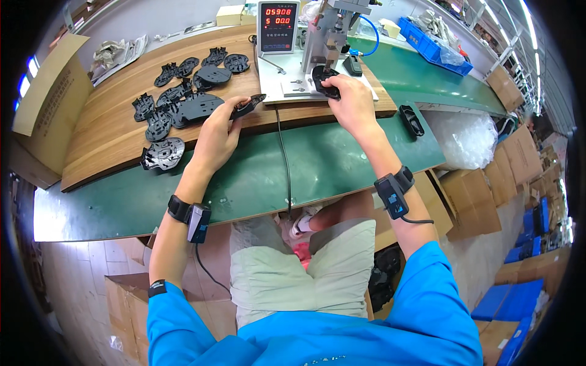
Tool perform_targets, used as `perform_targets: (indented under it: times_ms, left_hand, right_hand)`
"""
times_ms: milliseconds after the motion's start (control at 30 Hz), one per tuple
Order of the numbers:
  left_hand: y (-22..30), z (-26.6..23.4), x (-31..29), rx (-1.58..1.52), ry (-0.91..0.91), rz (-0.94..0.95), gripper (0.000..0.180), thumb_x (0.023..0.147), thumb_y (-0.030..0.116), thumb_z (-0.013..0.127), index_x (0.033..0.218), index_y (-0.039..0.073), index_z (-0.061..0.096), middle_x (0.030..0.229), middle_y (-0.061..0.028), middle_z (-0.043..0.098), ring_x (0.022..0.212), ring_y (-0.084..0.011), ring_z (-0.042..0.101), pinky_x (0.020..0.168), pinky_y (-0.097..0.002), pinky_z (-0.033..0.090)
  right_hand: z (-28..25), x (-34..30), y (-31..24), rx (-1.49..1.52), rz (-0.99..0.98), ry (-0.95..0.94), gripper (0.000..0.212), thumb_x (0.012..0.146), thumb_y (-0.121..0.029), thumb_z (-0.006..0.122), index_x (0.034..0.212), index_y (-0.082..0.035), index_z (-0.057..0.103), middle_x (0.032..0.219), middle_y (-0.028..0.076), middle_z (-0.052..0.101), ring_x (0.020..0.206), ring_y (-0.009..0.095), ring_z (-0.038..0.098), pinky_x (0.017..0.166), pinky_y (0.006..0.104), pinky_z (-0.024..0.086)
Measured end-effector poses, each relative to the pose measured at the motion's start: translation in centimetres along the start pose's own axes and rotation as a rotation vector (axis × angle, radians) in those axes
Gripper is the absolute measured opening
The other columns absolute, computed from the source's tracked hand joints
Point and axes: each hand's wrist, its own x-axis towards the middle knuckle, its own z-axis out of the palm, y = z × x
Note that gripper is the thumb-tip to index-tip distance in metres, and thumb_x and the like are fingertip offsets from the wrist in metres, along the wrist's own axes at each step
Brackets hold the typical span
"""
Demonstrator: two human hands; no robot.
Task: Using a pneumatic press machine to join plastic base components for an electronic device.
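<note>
Left grip [217,131] pinches a piece [250,106], long axis slanting toward the press [333,46]; right grip [354,100] grasps another piece [318,78] under it.

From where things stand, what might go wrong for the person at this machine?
The right hand is at a black part under the machine, so it could get pinched if the tool above came down. The black cable crossing the green bench might get snagged. One loose black piece lies at the wooden board's front edge and could be knocked off.
</note>
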Motion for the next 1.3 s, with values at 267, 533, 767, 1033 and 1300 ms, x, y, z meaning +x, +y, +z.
perform_targets:
  times_ms: [267,533,767,1033,1300]
  left_hand:
    - [2.6,1.1,1.0,0.247,0.037,0.299,0.06,0.081,-0.015,0.066,0.138,0.004,0.063,0.128,-0.0207,0.069,0.118,-0.0407,0.067,0.1,-0.0461,0.055]
    - [7.9,7.5,7.6,0.465,-0.06,0.572,0.051,0.087,-0.002,0.065,0.138,-0.001,0.061,0.13,-0.0171,0.071,0.125,-0.0322,0.066,0.106,-0.0437,0.054]
    - [6.3,12.9,10.8,0.673,-0.026,0.545,0.043,0.09,0.001,0.061,0.133,0.0,0.063,0.133,-0.0157,0.071,0.127,-0.0299,0.066,0.106,-0.0412,0.055]
    - [6.6,13.6,10.4,0.625,0.008,0.528,0.035,0.09,-0.003,0.06,0.126,0.0,0.062,0.134,-0.0196,0.07,0.13,-0.0348,0.064,0.108,-0.0428,0.055]
    - [6.8,14.8,10.7,0.657,0.034,0.48,0.036,0.092,-0.002,0.059,0.127,0.0,0.061,0.134,-0.0206,0.07,0.131,-0.0357,0.064,0.109,-0.0428,0.054]
  right_hand:
    - [-2.6,0.1,0.4,0.11,0.016,0.062,0.022,0.082,-0.001,0.069,0.102,-0.008,0.075,0.103,0.01,0.073,0.104,0.034,0.068,0.09,0.0475,0.055]
    - [-12.3,-17.5,-5.1,0.283,0.064,0.208,0.035,0.075,0.007,0.071,0.109,-0.001,0.072,0.115,0.015,0.072,0.107,0.038,0.068,0.095,0.0447,0.055]
    - [-15.5,-37.8,-3.8,0.054,0.677,-0.034,0.028,0.085,0.006,0.063,0.111,0.001,0.069,0.115,0.018,0.07,0.11,0.039,0.063,0.099,0.0455,0.05]
    - [-12.5,-52.9,-2.4,0.006,1.006,-0.22,0.03,0.088,0.002,0.062,0.118,0.001,0.066,0.122,0.02,0.065,0.118,0.04,0.057,0.106,0.047,0.045]
    - [-10.6,-54.6,-1.4,0.007,1.033,-0.338,0.032,0.09,-0.003,0.063,0.122,0.002,0.066,0.124,0.021,0.065,0.121,0.042,0.057,0.108,0.0475,0.045]
